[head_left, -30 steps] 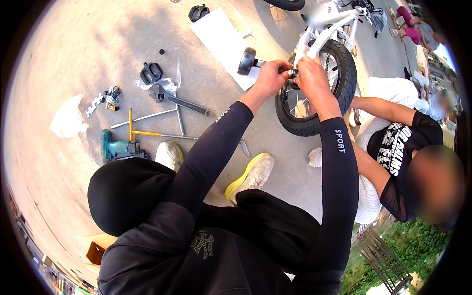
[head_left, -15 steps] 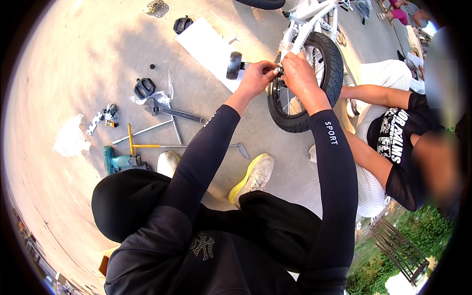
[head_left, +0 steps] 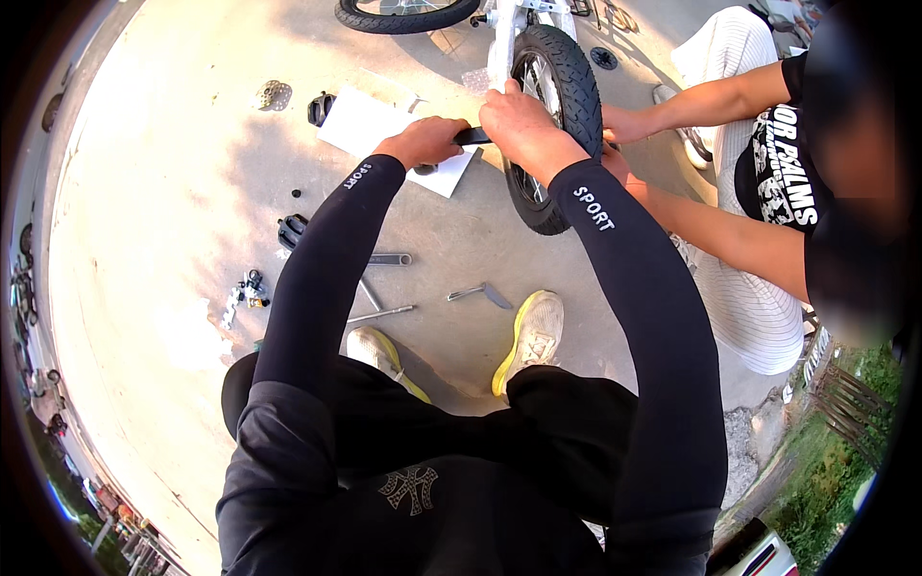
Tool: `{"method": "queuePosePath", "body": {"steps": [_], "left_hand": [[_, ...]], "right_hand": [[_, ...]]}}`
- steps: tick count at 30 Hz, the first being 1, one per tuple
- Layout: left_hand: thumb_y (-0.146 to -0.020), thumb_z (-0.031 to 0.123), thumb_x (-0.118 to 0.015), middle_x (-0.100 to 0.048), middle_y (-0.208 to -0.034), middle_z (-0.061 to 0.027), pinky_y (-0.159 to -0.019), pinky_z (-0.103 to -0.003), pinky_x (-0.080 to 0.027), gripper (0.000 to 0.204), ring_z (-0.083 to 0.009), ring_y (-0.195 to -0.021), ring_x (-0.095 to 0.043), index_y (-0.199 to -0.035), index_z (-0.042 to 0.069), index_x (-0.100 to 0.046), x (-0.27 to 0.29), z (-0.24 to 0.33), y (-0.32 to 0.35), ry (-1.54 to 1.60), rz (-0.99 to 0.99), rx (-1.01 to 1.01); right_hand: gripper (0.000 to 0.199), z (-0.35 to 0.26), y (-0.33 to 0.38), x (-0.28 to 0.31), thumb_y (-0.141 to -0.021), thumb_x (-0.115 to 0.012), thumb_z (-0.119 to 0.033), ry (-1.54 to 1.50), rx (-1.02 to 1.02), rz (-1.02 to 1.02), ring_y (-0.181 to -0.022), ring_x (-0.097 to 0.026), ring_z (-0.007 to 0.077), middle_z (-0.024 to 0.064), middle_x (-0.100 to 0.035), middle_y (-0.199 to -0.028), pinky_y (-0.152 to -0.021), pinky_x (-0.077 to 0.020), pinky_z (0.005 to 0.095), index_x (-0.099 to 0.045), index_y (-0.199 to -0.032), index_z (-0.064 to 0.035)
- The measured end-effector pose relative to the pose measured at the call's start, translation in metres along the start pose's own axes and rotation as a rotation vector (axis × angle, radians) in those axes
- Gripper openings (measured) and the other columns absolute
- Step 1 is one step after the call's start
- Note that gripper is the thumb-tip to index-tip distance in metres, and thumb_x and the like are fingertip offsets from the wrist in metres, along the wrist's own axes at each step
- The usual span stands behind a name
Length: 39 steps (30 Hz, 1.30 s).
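Black wheel [head_left: 574, 82]: chunky tread, thin spokes, sitting right beside the white frame [head_left: 504, 46].
Left hand [head_left: 427, 141]: just left of the wheel, now wrapped round a dark bar [head_left: 473, 136]; was pinching something small a moment ago, so I've swapped fiddly fingertip stuff for a fuller grip.
Right hand [head_left: 526, 125]: over the wheel's left side, fingers curled, can't tell on what.

The right hand [head_left: 523, 125] hides what its fingertips touch beside the wheel [head_left: 571, 77]. The left hand [head_left: 423, 142] covers one end of a black bar [head_left: 473, 136]. The left sleeve [head_left: 322, 254] hides most of a wrench [head_left: 392, 259]. The top edge crops the second tyre [head_left: 408, 23]. A co-worker's head [head_left: 864, 173] is blurred.
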<state>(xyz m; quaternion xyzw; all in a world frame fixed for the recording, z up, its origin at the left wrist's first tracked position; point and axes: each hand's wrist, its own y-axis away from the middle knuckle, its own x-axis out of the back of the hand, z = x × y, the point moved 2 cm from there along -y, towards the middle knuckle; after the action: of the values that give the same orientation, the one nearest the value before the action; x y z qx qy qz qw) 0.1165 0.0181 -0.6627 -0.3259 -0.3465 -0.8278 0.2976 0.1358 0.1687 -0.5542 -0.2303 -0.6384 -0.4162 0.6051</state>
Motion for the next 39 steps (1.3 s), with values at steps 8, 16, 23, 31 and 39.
{"method": "queuePosePath", "body": {"steps": [8,16,23,31,39], "left_hand": [[-0.096,0.022,-0.062,-0.068,-0.102,-0.0203,-0.086,-0.047,-0.05,0.027,-0.0378,-0.1,-0.066,-0.114,0.004,-0.052,0.001,0.014,0.004,-0.249,-0.064,-0.082],[-0.096,0.024,-0.063,-0.069,-0.098,-0.0218,-0.082,-0.048,-0.051,0.027,-0.0399,-0.095,-0.067,-0.109,0.003,-0.052,-0.002,0.038,0.006,-0.3,-0.018,-0.07],[-0.093,0.022,-0.066,-0.069,-0.108,-0.0223,-0.089,-0.048,-0.05,0.037,-0.0403,-0.103,-0.065,-0.121,0.002,-0.053,-0.004,-0.002,0.006,-0.312,-0.042,-0.083],[-0.095,0.028,-0.064,-0.069,-0.103,-0.0227,-0.085,-0.049,-0.051,0.033,-0.0411,-0.101,-0.065,-0.112,0.003,-0.05,-0.002,0.04,0.001,-0.335,-0.101,-0.033],[-0.096,0.029,-0.063,-0.067,-0.107,-0.0237,-0.089,-0.048,-0.05,0.036,-0.0404,-0.104,-0.063,-0.115,0.0,-0.051,0.003,0.021,0.006,-0.365,-0.121,-0.028]], "right_hand": [[0.039,0.032,0.073,0.08,-0.089,-0.066,-0.023,0.104,-0.132,0.795,-0.108,-0.062,0.031,0.0138,-0.065,-0.11,-0.09,-0.0499,0.0444,-0.06,-0.121,-0.0019],[0.059,0.052,0.089,0.026,-0.097,-0.054,-0.037,-0.611,-0.438,0.572,-0.087,-0.07,0.0413,0.0231,-0.069,-0.102,-0.075,-0.0556,0.052,-0.04,-0.139,0.0026],[0.075,0.012,0.069,0.043,-0.083,-0.071,-0.029,-0.773,-0.532,0.524,-0.089,-0.069,0.043,0.0281,-0.064,-0.105,-0.077,-0.0576,0.0479,-0.036,-0.142,0.0019],[0.069,0.052,0.092,0.017,-0.085,-0.069,-0.029,-0.837,-0.446,0.67,-0.086,-0.07,0.0376,0.0236,-0.07,-0.094,-0.076,-0.0563,0.0452,-0.043,-0.139,0.0047],[0.065,0.033,0.076,0.032,-0.083,-0.069,-0.028,-0.794,-0.454,0.59,-0.089,-0.07,0.0423,0.0274,-0.069,-0.095,-0.08,-0.0574,0.0479,-0.043,-0.134,0.0039]]}}
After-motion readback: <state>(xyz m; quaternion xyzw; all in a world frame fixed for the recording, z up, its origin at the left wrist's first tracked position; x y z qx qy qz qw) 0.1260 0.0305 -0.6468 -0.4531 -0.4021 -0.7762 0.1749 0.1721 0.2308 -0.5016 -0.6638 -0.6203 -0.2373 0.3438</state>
